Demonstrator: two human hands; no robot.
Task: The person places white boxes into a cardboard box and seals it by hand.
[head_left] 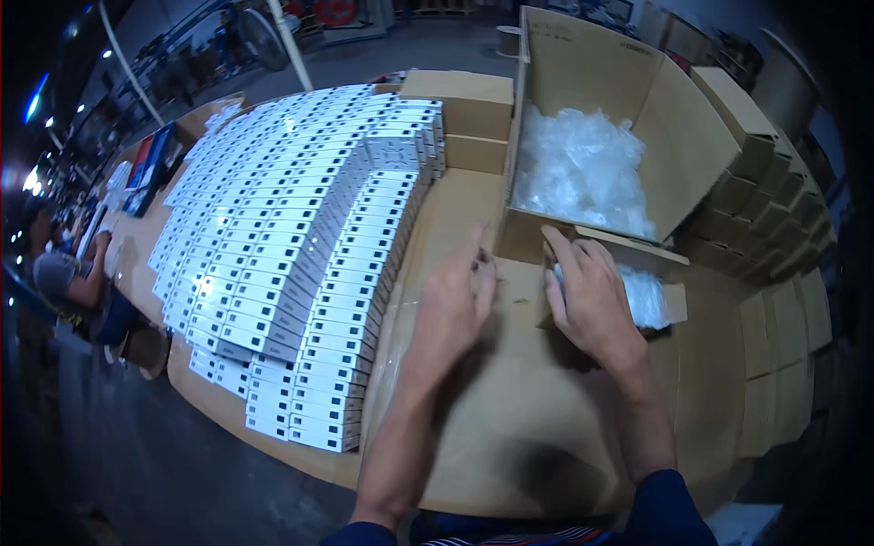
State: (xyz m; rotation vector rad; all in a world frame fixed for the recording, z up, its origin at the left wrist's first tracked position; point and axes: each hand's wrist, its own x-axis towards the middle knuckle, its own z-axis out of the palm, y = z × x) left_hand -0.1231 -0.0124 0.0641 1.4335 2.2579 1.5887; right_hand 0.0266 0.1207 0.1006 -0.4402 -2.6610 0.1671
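My right hand [594, 296] reaches over a small open cardboard carton [675, 303], with its fingers stretched toward the carton's back flap and its thumb apart from them. Whether the fingers press on the cardboard cannot be made out. Clear plastic packaging [645, 296] fills the visible part of that carton. To the left, my left hand [452, 296] hovers above the cardboard-covered table [519, 409], fingers loosely bent and apart, nothing visible in them. Behind both hands stands a large open carton [678, 150] holding a heap of clear plastic bags [583, 168].
Long stacked rows of slim white boxes [273, 227] cover the table's left side. Closed brown cartons [460, 105] stand behind them. More brown cartons [774, 196] are piled along the right edge. A seated person [77, 273] is at the far left.
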